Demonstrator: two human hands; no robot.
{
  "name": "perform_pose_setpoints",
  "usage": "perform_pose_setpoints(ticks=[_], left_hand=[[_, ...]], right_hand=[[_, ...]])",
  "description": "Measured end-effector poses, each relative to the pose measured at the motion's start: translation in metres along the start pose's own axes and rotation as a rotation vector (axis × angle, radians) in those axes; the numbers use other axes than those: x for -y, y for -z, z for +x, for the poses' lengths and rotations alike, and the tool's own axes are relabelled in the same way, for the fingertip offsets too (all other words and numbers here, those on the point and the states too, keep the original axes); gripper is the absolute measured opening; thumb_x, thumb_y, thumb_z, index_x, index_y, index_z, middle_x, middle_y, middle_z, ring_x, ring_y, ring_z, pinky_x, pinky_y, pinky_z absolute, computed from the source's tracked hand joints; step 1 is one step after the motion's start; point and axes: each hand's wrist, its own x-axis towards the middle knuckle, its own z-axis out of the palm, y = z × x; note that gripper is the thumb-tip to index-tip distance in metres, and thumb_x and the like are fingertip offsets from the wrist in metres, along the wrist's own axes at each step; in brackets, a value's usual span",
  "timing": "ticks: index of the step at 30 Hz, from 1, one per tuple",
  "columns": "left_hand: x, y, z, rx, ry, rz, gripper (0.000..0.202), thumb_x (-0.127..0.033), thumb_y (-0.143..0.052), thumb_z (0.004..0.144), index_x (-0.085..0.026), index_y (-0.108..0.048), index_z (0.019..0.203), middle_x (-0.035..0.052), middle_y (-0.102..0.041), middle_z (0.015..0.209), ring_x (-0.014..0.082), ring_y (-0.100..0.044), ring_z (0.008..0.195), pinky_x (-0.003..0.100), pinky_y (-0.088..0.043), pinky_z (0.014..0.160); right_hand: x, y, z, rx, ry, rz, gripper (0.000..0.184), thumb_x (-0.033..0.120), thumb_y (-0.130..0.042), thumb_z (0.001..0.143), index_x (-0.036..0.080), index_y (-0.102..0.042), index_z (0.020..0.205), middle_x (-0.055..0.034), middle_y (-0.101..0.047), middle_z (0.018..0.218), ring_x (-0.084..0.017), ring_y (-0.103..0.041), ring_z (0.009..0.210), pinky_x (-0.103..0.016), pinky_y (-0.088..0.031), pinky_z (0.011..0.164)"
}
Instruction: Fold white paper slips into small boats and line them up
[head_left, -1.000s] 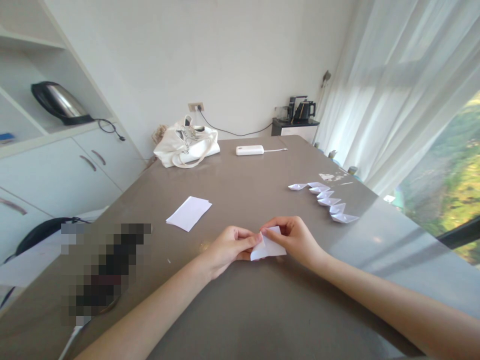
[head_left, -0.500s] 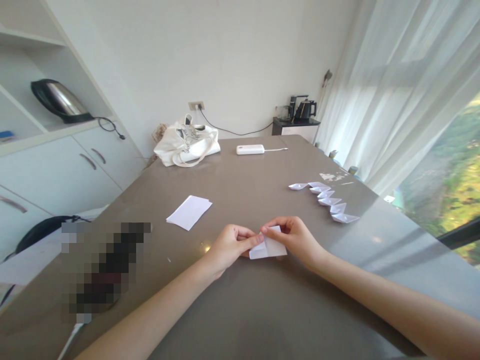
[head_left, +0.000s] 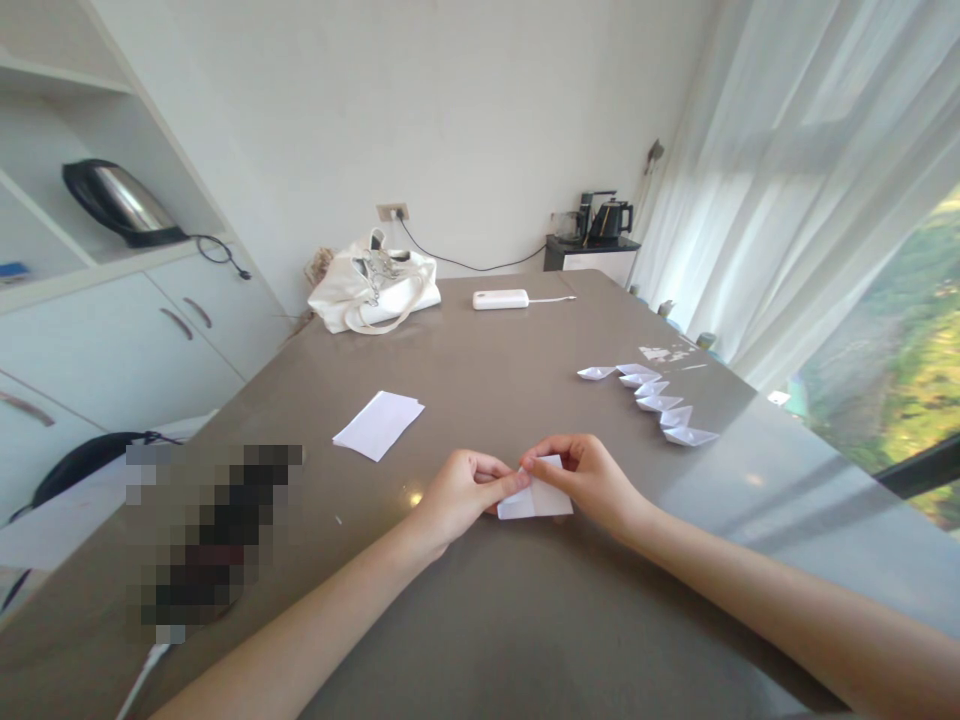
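A small folded sheet of white paper [head_left: 537, 500] is held between both hands above the near middle of the table. My left hand [head_left: 466, 494] pinches its left side, thumb on top and fingers partly hidden beneath. My right hand [head_left: 589, 474] grips the upper edge, its thumb and index finger meeting close to the left thumb. A crease runs down the paper below the thumbs. To the left lies a stack of white paper [head_left: 379, 424]. Several folded paper boats [head_left: 660, 403] stand in a slanting row to the right.
The brown table [head_left: 480, 390] carries a white handbag [head_left: 379, 285] and a white power bank [head_left: 500, 299] with a short cable at the back. A pixelated dark object [head_left: 217, 540] with a white cable lies at the left. White paper scraps [head_left: 666, 353] lie beyond the boats.
Almost nothing differs. The folded paper has tilted very slightly between the fingers, and my left thumb has slid a little to the right over it.
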Motion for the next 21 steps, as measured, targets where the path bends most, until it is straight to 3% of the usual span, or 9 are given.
perform_pose_setpoints(ticks=[8,14,21], left_hand=[[0.0000,-0.0025,-0.0008,-0.006,0.007,-0.029,0.038,-0.048,-0.076,0.059,-0.012,-0.067,0.063,0.0014,-0.064,0.057,0.0109,-0.053,0.052,0.021,-0.039,0.053],[-0.0003,-0.0019,-0.0005,-0.011,-0.046,0.022,0.036,-0.048,-0.073,0.064,-0.012,-0.067,0.062,0.0011,-0.063,0.055,0.0103,-0.052,0.049,0.020,-0.036,0.050],[0.0017,0.0008,0.0018,0.057,-0.030,0.040,0.035,-0.046,-0.071,0.068,-0.011,-0.070,0.072,0.0068,-0.070,0.066,0.0170,-0.066,0.059,0.025,-0.050,0.058]], right_hand=[[-0.0034,-0.0008,0.0002,0.006,0.024,-0.078,0.032,0.045,-0.061,0.076,0.015,-0.069,0.076,-0.0032,-0.062,0.060,-0.012,-0.047,0.048,-0.022,-0.029,0.042],[-0.0021,-0.0004,-0.0015,0.015,0.048,-0.112,0.031,0.044,-0.058,0.079,0.015,-0.068,0.077,-0.0029,-0.061,0.060,-0.012,-0.047,0.049,-0.022,-0.029,0.043],[-0.0015,0.0031,0.0022,-0.001,0.078,-0.140,0.029,0.041,-0.057,0.079,0.014,-0.067,0.078,-0.0037,-0.062,0.065,-0.013,-0.050,0.053,-0.022,-0.034,0.046]])
